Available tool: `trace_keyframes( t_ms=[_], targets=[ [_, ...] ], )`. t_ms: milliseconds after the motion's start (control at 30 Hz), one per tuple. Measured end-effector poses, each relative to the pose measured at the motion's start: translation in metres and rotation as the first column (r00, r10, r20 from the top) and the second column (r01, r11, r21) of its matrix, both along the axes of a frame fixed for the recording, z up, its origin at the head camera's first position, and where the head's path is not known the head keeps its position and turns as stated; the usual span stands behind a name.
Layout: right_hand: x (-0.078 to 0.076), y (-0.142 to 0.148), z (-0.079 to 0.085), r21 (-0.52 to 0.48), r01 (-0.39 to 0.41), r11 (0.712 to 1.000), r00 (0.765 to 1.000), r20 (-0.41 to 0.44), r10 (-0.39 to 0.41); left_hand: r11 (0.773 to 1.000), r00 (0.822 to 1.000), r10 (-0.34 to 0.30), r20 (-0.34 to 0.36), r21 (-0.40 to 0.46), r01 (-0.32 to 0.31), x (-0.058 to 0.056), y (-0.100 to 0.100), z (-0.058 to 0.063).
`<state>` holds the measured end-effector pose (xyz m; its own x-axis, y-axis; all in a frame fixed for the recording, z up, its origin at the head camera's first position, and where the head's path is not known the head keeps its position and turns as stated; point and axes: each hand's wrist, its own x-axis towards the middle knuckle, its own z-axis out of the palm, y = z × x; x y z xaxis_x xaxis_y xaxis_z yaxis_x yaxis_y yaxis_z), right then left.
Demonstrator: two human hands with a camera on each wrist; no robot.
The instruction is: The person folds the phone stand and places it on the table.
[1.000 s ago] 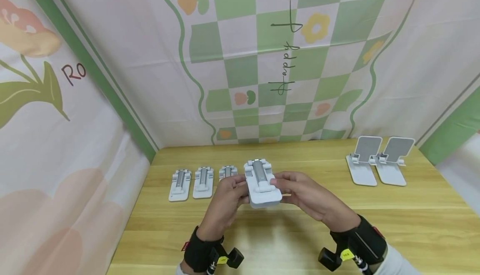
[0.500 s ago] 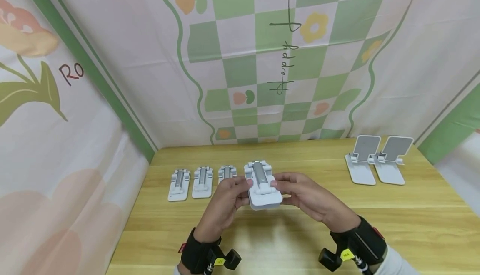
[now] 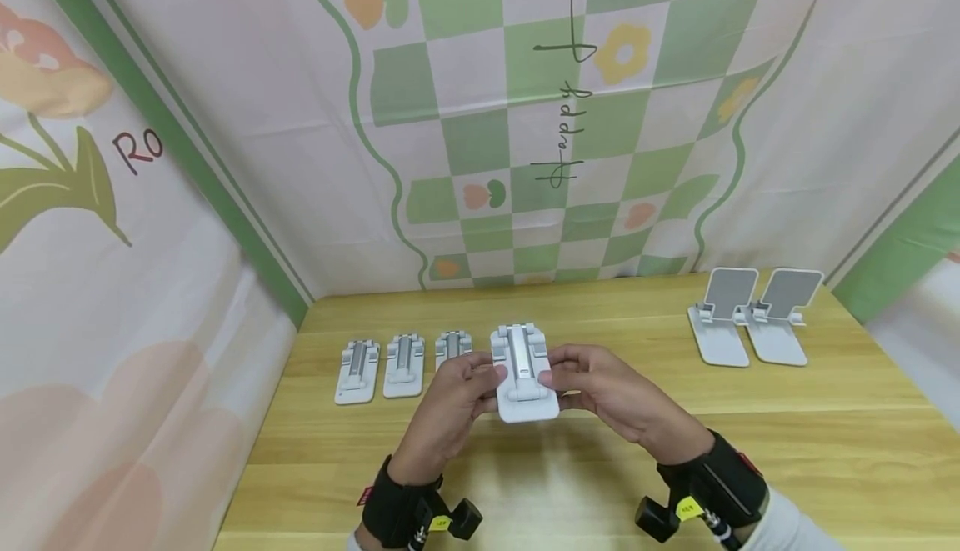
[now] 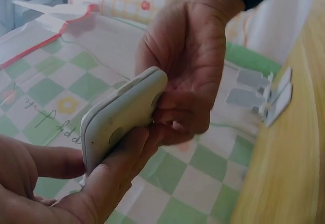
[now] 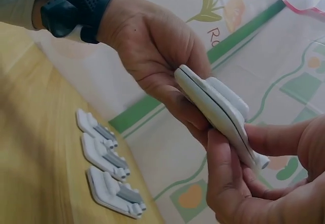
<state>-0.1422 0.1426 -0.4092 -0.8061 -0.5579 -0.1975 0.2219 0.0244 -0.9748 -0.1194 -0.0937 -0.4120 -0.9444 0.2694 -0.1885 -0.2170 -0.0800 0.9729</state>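
Note:
A folded white phone stand [image 3: 525,397] with a grey strip down its middle is held above the table between both hands. My left hand [image 3: 461,393] grips its left edge, thumb on top and fingers beneath. On the opposite edge my right hand [image 3: 611,393] pinches it the same way. The left wrist view shows the smooth underside of the phone stand [image 4: 119,117] with round pads, fingers lying across it. In the right wrist view the phone stand [image 5: 213,107] appears edge-on, its layers pressed flat together.
Three more folded stands lie in a row at the left: an outer stand [image 3: 357,374], a middle stand [image 3: 405,368] and one [image 3: 452,344] partly behind my left hand. Two unfolded stands [image 3: 720,338] stand upright at the back right. A printed cloth [image 3: 480,142] hangs behind the table [image 3: 750,426].
The held phone stand has turned slightly so its top faces the head camera more squarely. My left thumb has come onto its top edge. The other stands stay put.

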Motion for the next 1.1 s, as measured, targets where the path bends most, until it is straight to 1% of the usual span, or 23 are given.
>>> trace_keyframes(
  t_ms=[67,100,133,167,200,233,300,367,433,467,533,567,633,700,733,800,833,900,933,967,1000,1067,1100],
  targets=[
    [0.001,-0.001,-0.002,0.008,0.012,1.000,1.000,-0.016,-0.012,0.993,0.997,0.046,-0.058,-0.106,-0.052,0.001,0.001,0.001],
    [0.001,-0.001,-0.003,0.011,0.020,1.000,1.000,-0.023,-0.020,0.982,0.993,0.071,-0.093,-0.166,-0.085,0.001,0.003,0.002],
    [0.001,-0.002,-0.004,0.013,0.027,1.000,0.999,-0.028,-0.026,0.964,0.987,0.093,-0.133,-0.235,-0.122,0.002,0.005,0.003],
    [0.001,-0.002,-0.005,0.011,0.034,0.999,0.999,-0.031,-0.033,0.939,0.979,0.108,-0.172,-0.307,-0.158,0.004,0.007,0.004],
    [0.002,-0.003,-0.005,0.010,0.041,0.999,0.999,-0.032,-0.041,0.908,0.970,0.112,-0.216,-0.375,-0.188,0.005,0.009,0.005],
    [0.002,-0.004,-0.006,0.007,0.049,0.999,0.998,-0.028,-0.049,0.874,0.962,0.102,-0.251,-0.440,-0.208,0.008,0.012,0.007],
    [0.001,-0.007,-0.006,0.006,0.061,0.998,0.998,-0.022,-0.061,0.805,0.947,0.059,-0.316,-0.546,-0.233,0.013,0.019,0.009],
    [0.001,-0.010,-0.006,0.006,0.072,0.997,0.997,-0.016,-0.071,0.728,0.924,0.005,-0.382,-0.632,-0.266,0.017,0.026,0.010],
    [0.000,-0.014,-0.006,0.012,0.081,0.997,0.997,-0.014,-0.081,0.654,0.898,-0.039,-0.438,-0.691,-0.309,0.021,0.032,0.009],
    [0.000,-0.016,-0.006,0.016,0.087,0.996,0.996,-0.014,-0.086,0.622,0.883,-0.051,-0.466,-0.707,-0.337,0.022,0.034,0.008],
    [-0.001,-0.020,-0.006,0.019,0.097,0.995,0.995,-0.012,-0.097,0.575,0.864,-0.063,-0.500,-0.726,-0.378,0.023,0.037,0.006],
    [-0.001,-0.022,-0.007,0.020,0.102,0.995,0.995,-0.011,-0.102,0.554,0.858,-0.067,-0.508,-0.735,-0.392,0.024,0.038,0.005],
    [0.000,-0.025,-0.009,0.015,0.105,0.994,0.994,-0.010,-0.105,0.528,0.845,-0.073,-0.529,-0.739,-0.417,0.024,0.039,0.003],
    [0.000,-0.026,-0.012,0.008,0.098,0.995,0.995,-0.013,-0.098,0.526,0.842,-0.070,-0.534,-0.737,-0.424,0.023,0.038,0.002],
    [0.001,-0.027,-0.013,0.006,0.092,0.996,0.996,-0.019,-0.092,0.522,0.837,-0.073,-0.542,-0.736,-0.431,0.023,0.037,0.001],
    [0.002,-0.027,-0.015,0.016,0.074,0.997,0.996,-0.044,-0.074,0.531,0.833,-0.068,-0.548,-0.727,-0.435,0.023,0.033,-0.001],
    [0.002,-0.027,-0.015,0.040,0.079,0.996,0.995,-0.062,-0.076,0.532,0.832,-0.066,-0.551,-0.724,-0.438,0.023,0.029,-0.002],
    [0.002,-0.021,-0.013,0.119,0.115,0.986,0.988,-0.121,-0.100,0.529,0.843,-0.046,-0.535,-0.729,-0.434,0.023,0.021,-0.008],
    [0.000,-0.017,-0.013,0.159,0.141,0.977,0.981,-0.157,-0.116,0.519,0.848,-0.035,-0.529,-0.735,-0.437,0.025,0.014,-0.012],
    [-0.002,-0.011,-0.012,0.215,0.173,0.961,0.971,-0.199,-0.131,0.506,0.857,-0.023,-0.514,-0.746,-0.433,0.026,0.006,-0.016],
    [-0.005,-0.003,-0.011,0.273,0.217,0.937,0.956,-0.253,-0.148,0.484,0.867,-0.007,-0.498,-0.760,-0.433,0.028,-0.004,-0.021],
    [-0.014,0.018,-0.009,0.377,0.315,0.871,0.911,-0.377,-0.166,0.433,0.882,0.030,-0.470,-0.790,-0.435,0.032,-0.026,-0.031],
    [-0.019,0.030,-0.009,0.412,0.357,0.838,0.885,-0.436,-0.163,0.402,0.886,0.049,-0.461,-0.803,-0.440,0.034,-0.038,-0.036]
  ],
)
